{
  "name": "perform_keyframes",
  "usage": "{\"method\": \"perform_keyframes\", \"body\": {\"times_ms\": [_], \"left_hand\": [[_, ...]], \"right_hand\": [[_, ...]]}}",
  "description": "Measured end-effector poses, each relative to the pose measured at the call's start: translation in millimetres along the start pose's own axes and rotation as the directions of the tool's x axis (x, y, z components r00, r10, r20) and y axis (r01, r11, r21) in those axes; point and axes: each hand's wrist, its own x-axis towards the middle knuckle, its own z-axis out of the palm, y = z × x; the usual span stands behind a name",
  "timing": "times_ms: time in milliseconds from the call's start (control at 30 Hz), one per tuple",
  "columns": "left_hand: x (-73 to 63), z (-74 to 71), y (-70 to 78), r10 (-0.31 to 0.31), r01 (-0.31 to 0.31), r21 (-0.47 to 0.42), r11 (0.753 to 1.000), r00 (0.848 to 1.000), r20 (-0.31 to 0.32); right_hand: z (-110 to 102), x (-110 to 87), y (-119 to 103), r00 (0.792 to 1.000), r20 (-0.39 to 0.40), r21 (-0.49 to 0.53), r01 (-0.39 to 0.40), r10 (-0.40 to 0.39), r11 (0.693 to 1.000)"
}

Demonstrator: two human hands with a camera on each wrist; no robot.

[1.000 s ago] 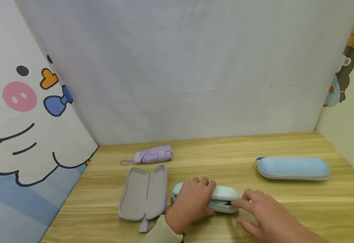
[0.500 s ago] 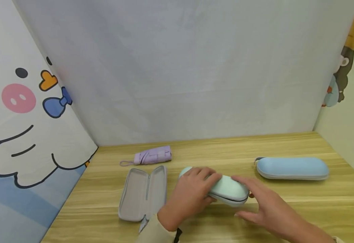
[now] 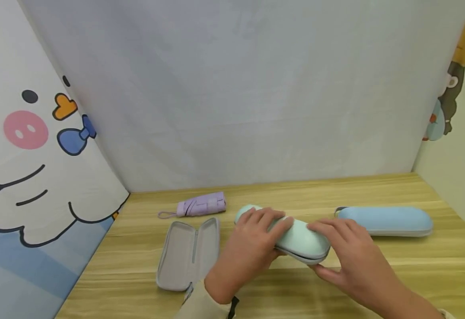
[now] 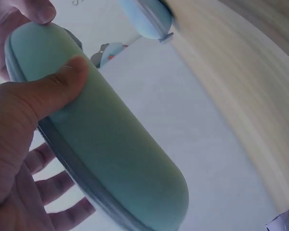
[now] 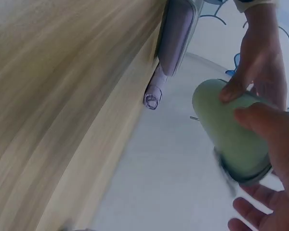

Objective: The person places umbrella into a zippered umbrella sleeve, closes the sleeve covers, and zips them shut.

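Both hands hold a mint green, rounded hard zip case (image 3: 302, 239) up over the table, its right end tipped toward the front. My left hand (image 3: 252, 243) grips it around the middle; in the left wrist view the thumb lies across the green shell (image 4: 120, 149) and the fingers reach behind it. With thumb and fingers my right hand (image 3: 356, 257) pinches the case's right end near the zip seam. In the right wrist view a dark gap shows along the seam at the near end of the case (image 5: 236, 134). Its inside is hidden.
An unzipped case with grey lining (image 3: 176, 257) lies spread on the table (image 3: 128, 266) at left, purple outside. Behind it lies a folded lilac umbrella (image 3: 202, 204) with a wrist loop. A closed light blue case (image 3: 396, 219) sits at right, partly behind my right hand.
My left hand has lifted the mint green case off the table and turned its right end toward the front. My right hand has moved from the seam opening to hold that end.
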Motion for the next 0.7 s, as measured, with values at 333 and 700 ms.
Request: {"method": "perform_keyframes", "body": {"times_ms": [333, 700], "left_hand": [[6.3, -1.3, 10.0, -0.062, 0.063, 0.139, 0.988, 0.998, -0.016], [-2.5, -30.6, -38.2, -0.165, 0.150, -0.128, 0.980, 0.979, -0.117]], "right_hand": [[17, 4.6, -2, 0.995, -0.086, -0.104, 0.040, -0.049, 0.994], [0, 5.3, 26, 0.987, -0.099, 0.240, -0.096, 0.123, 0.966]]}}
